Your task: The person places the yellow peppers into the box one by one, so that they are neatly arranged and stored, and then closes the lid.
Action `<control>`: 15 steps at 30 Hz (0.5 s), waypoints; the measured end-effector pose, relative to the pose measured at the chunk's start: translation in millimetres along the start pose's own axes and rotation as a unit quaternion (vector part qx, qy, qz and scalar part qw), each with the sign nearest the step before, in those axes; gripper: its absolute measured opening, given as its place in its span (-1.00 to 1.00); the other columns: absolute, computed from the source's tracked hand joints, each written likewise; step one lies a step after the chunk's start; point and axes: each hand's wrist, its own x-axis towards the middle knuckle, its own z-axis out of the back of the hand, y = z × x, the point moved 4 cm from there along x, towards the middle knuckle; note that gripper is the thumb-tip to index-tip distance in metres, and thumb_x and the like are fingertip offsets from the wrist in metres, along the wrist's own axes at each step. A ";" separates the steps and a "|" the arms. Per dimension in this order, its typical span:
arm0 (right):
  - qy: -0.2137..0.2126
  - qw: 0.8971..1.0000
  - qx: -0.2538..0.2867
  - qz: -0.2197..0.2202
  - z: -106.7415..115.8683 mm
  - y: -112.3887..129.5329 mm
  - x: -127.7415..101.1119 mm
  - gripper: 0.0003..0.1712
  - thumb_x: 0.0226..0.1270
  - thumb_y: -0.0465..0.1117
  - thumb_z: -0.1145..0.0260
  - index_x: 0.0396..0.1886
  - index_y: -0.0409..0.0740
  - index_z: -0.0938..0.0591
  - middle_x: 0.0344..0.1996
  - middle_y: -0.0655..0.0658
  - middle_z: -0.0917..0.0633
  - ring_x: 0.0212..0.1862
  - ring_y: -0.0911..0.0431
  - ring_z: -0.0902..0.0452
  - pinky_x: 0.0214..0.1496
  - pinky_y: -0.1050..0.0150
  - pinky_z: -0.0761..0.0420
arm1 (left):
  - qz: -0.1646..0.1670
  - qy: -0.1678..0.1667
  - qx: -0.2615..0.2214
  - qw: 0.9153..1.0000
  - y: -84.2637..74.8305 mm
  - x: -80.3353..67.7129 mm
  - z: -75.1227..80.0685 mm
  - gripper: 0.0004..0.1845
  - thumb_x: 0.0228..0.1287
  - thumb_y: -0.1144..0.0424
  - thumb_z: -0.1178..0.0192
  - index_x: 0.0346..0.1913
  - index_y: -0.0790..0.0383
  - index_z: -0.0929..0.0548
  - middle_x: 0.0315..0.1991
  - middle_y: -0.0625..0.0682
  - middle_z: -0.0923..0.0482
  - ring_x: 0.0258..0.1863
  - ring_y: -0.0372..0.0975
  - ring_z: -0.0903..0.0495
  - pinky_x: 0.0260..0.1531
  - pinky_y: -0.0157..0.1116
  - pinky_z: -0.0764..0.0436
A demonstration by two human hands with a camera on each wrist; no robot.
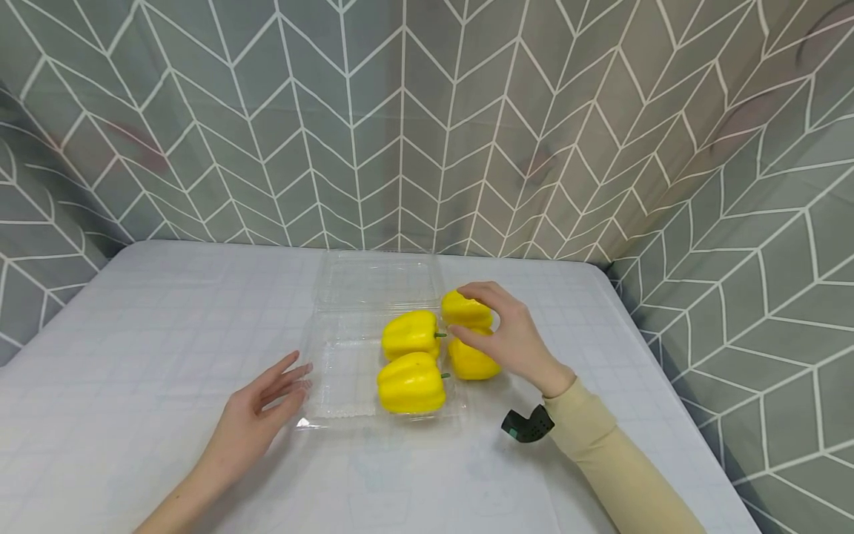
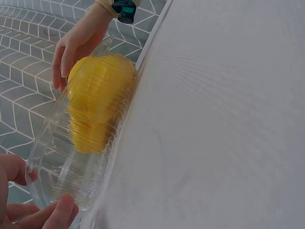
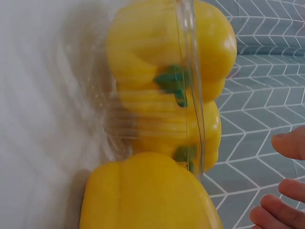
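Two yellow bell peppers, a front one (image 1: 411,383) and a rear one (image 1: 410,334), lie in the right half of a clear plastic clamshell container (image 1: 343,378), green stems pointing right. Just right of it lie two more, a far pepper (image 1: 460,308) and a nearer pepper (image 1: 472,361). My right hand (image 1: 510,330) hovers over this outer pair, thumb and index finger spread, partly hiding them. In the right wrist view its fingers (image 3: 271,210) hold nothing. At the container's left wall is my left hand (image 1: 256,411), its fingertips (image 2: 62,212) right at the plastic.
The container's hinged lid (image 1: 380,280) is folded back flat behind it. All stands on a white cloth-covered table (image 1: 167,319). A grey patterned curtain (image 1: 373,133) closes off the back and sides. A black device (image 1: 527,425) sits by the right wrist.
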 end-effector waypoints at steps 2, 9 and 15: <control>-0.001 1.000 0.001 -0.005 1.6 -1.2 0.5 -0.43 0.20 -0.11 -0.53 0.20 -0.08 -0.61 0.18 -0.09 -0.62 0.24 -0.02 -0.50 0.32 -0.08 -0.49 | 0.000 0.000 -0.001 1.000 -0.2 -0.1 0.1 -0.40 0.46 0.24 -0.20 0.48 0.21 -0.33 0.22 0.13 -0.61 0.04 -0.51 -0.62 -0.08 -0.59 -0.58; 0.002 1.000 -0.003 -0.018 5.4 -5.9 1.4 -0.39 0.19 -0.12 -0.54 0.23 -0.08 -0.58 0.21 -0.09 -0.60 0.26 -0.03 -0.49 0.30 -0.10 -0.51 | -0.006 -0.003 0.007 1.000 -0.4 -0.2 0.0 -0.40 0.45 0.25 -0.21 0.48 0.24 -0.33 0.21 0.14 -0.61 0.04 -0.51 -0.62 -0.10 -0.60 -0.58; 0.004 0.999 -0.021 -0.044 7.0 -15.3 2.3 -0.34 0.19 -0.11 -0.53 0.28 -0.11 -0.54 0.25 -0.13 -0.57 0.27 -0.08 -0.47 0.29 -0.10 -0.50 | -0.009 -0.002 0.005 1.000 -0.7 0.1 0.0 -0.40 0.45 0.26 -0.21 0.48 0.25 -0.33 0.22 0.14 -0.61 0.04 -0.51 -0.62 -0.10 -0.59 -0.59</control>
